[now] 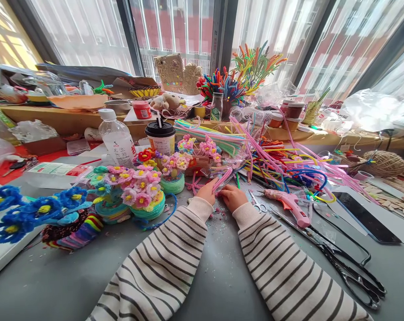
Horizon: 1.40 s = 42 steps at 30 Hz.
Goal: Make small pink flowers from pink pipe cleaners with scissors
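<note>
My left hand [207, 192] is closed around a pink pipe cleaner [224, 178] that slants up and away from its fingers. Close beside it, my right hand [234, 197] has its fingertips pinched at the lower end of the same pink strand; the exact contact is small and partly hidden. Just beyond the hands lies a pink pipe-cleaner piece [194, 183] with several looped arms. Left of them stand pots of pink pipe-cleaner flowers [142, 189] and a striped pot [76, 229] with blue flowers [43, 209]. Small scissors [258, 203] lie right of my right hand.
A pink glue gun [289, 206], large black scissors [349, 269] and a phone [367, 218] lie on the right. Loose pipe cleaners [282, 165] are heaped behind. A water bottle [115, 138] and a lidded cup [160, 136] stand at the back left. Bits litter the grey table [218, 272].
</note>
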Each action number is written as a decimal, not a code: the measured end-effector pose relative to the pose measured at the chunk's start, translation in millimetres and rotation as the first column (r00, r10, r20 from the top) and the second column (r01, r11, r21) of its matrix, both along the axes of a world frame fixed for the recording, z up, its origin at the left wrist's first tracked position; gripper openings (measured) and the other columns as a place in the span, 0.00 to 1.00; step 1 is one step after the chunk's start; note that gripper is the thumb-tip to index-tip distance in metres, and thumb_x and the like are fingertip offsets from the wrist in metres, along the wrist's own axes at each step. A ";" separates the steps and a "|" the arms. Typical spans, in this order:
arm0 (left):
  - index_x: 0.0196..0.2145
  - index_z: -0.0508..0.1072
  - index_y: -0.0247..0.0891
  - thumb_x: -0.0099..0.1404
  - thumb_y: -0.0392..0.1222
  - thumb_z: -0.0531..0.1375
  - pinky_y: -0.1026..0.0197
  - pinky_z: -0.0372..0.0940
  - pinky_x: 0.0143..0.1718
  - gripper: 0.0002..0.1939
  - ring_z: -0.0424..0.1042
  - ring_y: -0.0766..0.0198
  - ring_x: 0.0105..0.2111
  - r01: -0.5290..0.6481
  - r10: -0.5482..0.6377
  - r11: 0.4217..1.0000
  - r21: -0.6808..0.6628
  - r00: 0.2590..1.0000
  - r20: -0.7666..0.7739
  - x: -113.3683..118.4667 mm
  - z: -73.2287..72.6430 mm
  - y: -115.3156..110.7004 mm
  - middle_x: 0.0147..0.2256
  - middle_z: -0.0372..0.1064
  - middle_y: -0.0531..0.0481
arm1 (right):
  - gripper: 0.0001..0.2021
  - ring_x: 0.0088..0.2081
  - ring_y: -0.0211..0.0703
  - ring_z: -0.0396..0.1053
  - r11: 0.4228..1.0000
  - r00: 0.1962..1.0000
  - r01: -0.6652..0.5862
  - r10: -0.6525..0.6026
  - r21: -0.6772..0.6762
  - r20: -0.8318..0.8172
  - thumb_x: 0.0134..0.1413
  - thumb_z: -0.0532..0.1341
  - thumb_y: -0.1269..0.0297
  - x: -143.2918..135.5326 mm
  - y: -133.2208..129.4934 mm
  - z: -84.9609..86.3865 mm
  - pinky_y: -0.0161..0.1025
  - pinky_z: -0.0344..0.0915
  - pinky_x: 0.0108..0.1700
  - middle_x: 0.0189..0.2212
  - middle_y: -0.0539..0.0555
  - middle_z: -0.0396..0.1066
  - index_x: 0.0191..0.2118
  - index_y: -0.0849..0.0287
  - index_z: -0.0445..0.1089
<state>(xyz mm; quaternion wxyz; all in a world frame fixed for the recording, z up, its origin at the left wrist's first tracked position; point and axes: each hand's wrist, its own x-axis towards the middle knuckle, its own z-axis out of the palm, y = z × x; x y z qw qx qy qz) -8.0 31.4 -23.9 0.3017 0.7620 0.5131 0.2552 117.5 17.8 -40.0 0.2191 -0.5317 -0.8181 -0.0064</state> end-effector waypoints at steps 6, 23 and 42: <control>0.49 0.55 0.33 0.51 0.26 0.46 0.62 0.52 0.47 0.26 0.59 0.63 0.46 -0.009 0.011 0.999 0.037 0.998 -0.065 2.0 1.2 -1.6 0.47 0.59 0.48 | 0.11 0.30 0.36 0.64 0.997 0.997 -0.067 0.068 0.031 -0.028 0.42 0.54 0.77 2.3 -28.5 -11.0 0.30 0.60 0.34 0.26 0.51 0.67 0.28 0.57 0.71; 0.37 0.64 0.37 0.50 0.26 0.47 0.64 0.58 0.38 0.17 0.65 0.64 0.36 -0.117 0.119 0.993 0.026 0.959 -0.258 -0.1 8.3 -4.1 0.34 0.68 0.48 | 0.09 0.28 0.39 0.61 0.981 0.991 0.132 -0.129 0.146 -0.026 0.44 0.52 0.75 10.9 -48.1 -23.0 0.32 0.59 0.31 0.24 0.55 0.64 0.27 0.62 0.69; 0.36 0.62 0.41 0.53 0.33 0.46 0.67 0.60 0.26 0.12 0.68 0.68 0.23 -0.148 0.091 0.984 -0.100 0.897 -0.434 -7.2 20.6 -14.0 0.24 0.69 0.52 | 0.10 0.30 0.39 0.63 0.993 0.983 -0.102 0.110 0.063 -0.146 0.41 0.53 0.79 1.3 -36.4 -10.1 0.32 0.61 0.33 0.26 0.54 0.66 0.27 0.63 0.69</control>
